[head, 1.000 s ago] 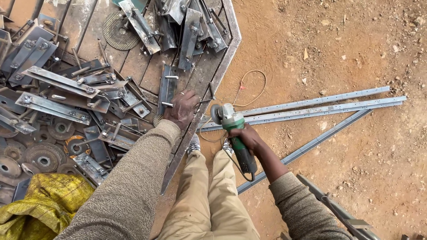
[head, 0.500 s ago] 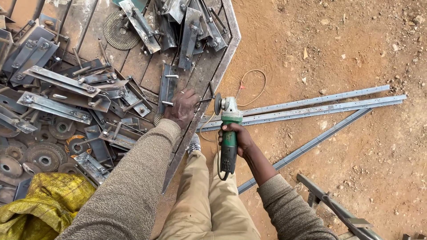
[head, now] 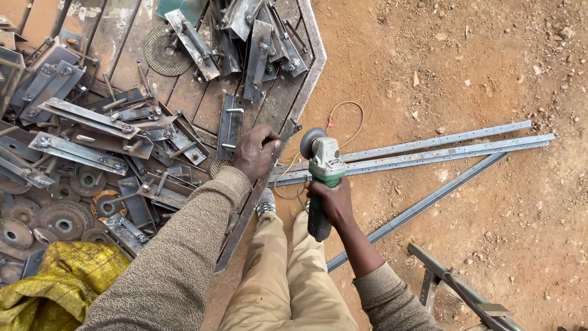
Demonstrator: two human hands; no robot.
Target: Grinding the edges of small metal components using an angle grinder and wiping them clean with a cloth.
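My right hand grips the body of a green and grey angle grinder, its disc pointing toward the metal frame edge. My left hand rests on a small metal piece at that frame edge, fingers curled over it, a short gap left of the disc. A thin cord loops over the dirt behind the grinder. My knees in tan trousers are below both hands.
The frame holds several steel brackets, hinges and worn grinding discs. A yellow sack lies at the lower left. Long perforated steel bars lie on the dirt to the right, and a metal stand sits lower right.
My right hand has turned the grinder from slanted to nearly upright and brought its disc closer to the frame edge. My left hand has stayed on the frame edge.
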